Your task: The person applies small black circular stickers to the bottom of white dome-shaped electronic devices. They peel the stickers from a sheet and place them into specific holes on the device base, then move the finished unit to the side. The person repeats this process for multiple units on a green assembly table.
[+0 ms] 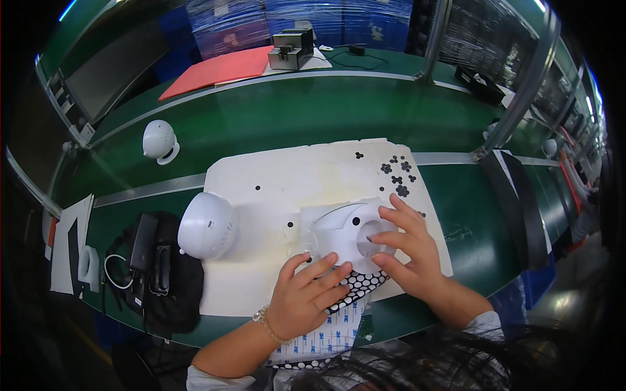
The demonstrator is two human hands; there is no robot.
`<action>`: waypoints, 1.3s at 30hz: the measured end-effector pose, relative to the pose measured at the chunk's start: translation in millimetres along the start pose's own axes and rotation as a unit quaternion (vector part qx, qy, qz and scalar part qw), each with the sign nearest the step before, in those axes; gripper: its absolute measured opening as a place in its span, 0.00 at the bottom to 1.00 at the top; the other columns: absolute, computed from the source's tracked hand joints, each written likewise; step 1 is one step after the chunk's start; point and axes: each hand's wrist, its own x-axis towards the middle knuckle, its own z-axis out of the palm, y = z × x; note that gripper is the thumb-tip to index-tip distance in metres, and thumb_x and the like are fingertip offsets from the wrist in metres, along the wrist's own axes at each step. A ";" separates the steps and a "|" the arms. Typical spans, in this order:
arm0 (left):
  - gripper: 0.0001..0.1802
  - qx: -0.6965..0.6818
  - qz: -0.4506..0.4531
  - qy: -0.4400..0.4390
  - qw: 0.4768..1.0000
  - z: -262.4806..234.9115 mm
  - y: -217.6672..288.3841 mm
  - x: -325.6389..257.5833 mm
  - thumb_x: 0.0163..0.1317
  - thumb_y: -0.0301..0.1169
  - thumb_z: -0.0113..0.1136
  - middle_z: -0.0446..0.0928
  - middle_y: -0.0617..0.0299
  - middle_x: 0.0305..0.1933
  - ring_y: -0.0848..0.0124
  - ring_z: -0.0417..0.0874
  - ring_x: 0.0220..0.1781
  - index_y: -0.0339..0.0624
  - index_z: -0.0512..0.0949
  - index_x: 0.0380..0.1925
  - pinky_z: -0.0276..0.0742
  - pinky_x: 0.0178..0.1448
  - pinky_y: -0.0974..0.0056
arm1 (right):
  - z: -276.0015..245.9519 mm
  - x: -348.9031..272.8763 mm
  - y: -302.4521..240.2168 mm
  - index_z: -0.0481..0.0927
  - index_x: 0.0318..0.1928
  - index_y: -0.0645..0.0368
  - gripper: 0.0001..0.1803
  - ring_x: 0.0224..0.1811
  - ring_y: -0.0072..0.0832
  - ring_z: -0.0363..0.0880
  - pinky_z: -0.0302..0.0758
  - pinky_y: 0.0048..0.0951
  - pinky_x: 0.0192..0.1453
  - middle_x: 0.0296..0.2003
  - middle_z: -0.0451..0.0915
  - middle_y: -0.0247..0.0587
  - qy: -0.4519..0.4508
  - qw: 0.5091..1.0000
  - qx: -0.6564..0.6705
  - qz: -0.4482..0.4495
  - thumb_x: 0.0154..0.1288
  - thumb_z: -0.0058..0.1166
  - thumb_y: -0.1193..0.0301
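Observation:
A white rounded plastic housing [336, 225] with a round opening lies in front of me on a cream board [261, 277]. One black round pad [356, 221] sits on its upper face. My left hand [305, 296] lies with fingers stretched out along the housing's near left edge. At the housing's right, my right hand [411, 251] has its fingers spread around the opening, the thumb apart from them. A small dark spot shows at one of its fingertips; what it is I cannot make out. Beneath the housing's near side is a black sheet with white dots [360, 287], over printed backing paper [326, 335].
Black pads in small clusters [394, 176] lie at the board's far right. A white dome housing [207, 226] stands at its left, another [159, 140] farther back. A black bag [173, 290] with devices lies left. Beyond are a metal fixture [290, 51] and red sheet [218, 70].

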 end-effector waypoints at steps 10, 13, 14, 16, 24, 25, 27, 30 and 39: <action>0.14 0.002 0.006 0.023 1.000 2.9 -0.9 0.2 0.39 0.22 0.56 0.72 0.68 0.55 0.69 0.67 0.61 0.51 0.77 0.29 0.58 0.59 0.53 | 17.3 -14.2 4.4 0.76 0.32 0.56 0.04 0.66 0.49 0.49 0.46 0.44 0.63 0.54 0.68 0.42 -0.031 0.992 0.113 0.039 0.57 0.52 0.70; 0.14 0.003 0.007 0.022 1.000 2.8 -1.2 0.1 0.39 0.21 0.56 0.72 0.68 0.55 0.69 0.67 0.61 0.51 0.77 0.29 0.58 0.59 0.53 | 16.4 -13.4 3.0 0.76 0.32 0.55 0.04 0.66 0.49 0.49 0.45 0.45 0.63 0.54 0.68 0.42 -0.040 0.993 0.101 0.035 0.57 0.52 0.70; 0.14 0.002 0.006 0.024 1.000 2.9 -1.2 0.2 0.39 0.21 0.56 0.72 0.68 0.55 0.69 0.67 0.61 0.51 0.77 0.29 0.58 0.60 0.53 | 16.4 -12.9 2.1 0.76 0.31 0.55 0.03 0.66 0.49 0.49 0.45 0.45 0.63 0.54 0.68 0.42 -0.039 0.994 0.093 0.032 0.57 0.52 0.70; 0.14 0.001 0.005 0.027 1.000 3.5 -1.0 0.6 0.39 0.21 0.56 0.73 0.68 0.54 0.69 0.67 0.61 0.51 0.78 0.29 0.57 0.60 0.53 | 16.2 -13.5 2.5 0.77 0.32 0.54 0.04 0.66 0.47 0.51 0.44 0.46 0.62 0.53 0.69 0.41 -0.037 0.998 0.056 0.013 0.57 0.53 0.69; 0.17 0.022 0.019 0.015 0.999 5.5 -4.6 -3.3 0.39 0.26 0.62 0.71 0.65 0.56 0.65 0.65 0.62 0.51 0.77 0.34 0.57 0.60 0.49 | 8.2 -30.4 -5.4 0.79 0.37 0.44 0.12 0.62 0.40 0.59 0.42 0.45 0.62 0.54 0.70 0.33 -0.005 0.968 -0.237 -0.084 0.52 0.57 0.58; 0.17 0.021 0.018 0.014 1.000 5.7 -4.7 -3.3 0.39 0.26 0.62 0.71 0.65 0.56 0.65 0.65 0.62 0.51 0.77 0.34 0.57 0.60 0.49 | 8.7 -31.6 -7.9 0.79 0.37 0.44 0.12 0.61 0.39 0.59 0.44 0.45 0.61 0.53 0.70 0.32 0.009 0.976 -0.205 -0.069 0.50 0.58 0.58; 0.16 0.022 0.018 0.019 0.999 6.1 -4.3 -2.1 0.39 0.27 0.62 0.71 0.65 0.56 0.65 0.65 0.62 0.51 0.78 0.33 0.57 0.60 0.49 | 10.1 -32.4 -13.5 0.80 0.35 0.44 0.12 0.61 0.39 0.60 0.47 0.44 0.60 0.53 0.71 0.30 0.038 0.988 -0.142 -0.039 0.48 0.61 0.59; 0.16 0.027 0.021 0.024 0.999 5.9 -3.5 -0.7 0.38 0.27 0.62 0.71 0.64 0.56 0.65 0.66 0.62 0.50 0.78 0.33 0.56 0.60 0.48 | 12.3 -30.6 -12.0 0.79 0.34 0.48 0.12 0.60 0.38 0.60 0.54 0.41 0.57 0.51 0.72 0.29 -0.006 0.991 -0.051 -0.125 0.46 0.63 0.64; 0.17 0.027 0.022 0.035 0.999 7.5 -4.0 0.5 0.35 0.23 0.59 0.73 0.64 0.54 0.64 0.66 0.61 0.49 0.77 0.32 0.56 0.60 0.48 | 0.9 -35.7 5.2 0.74 0.32 0.55 0.06 0.61 0.45 0.58 0.56 0.42 0.60 0.54 0.67 0.42 0.034 0.999 -0.012 0.005 0.52 0.55 0.73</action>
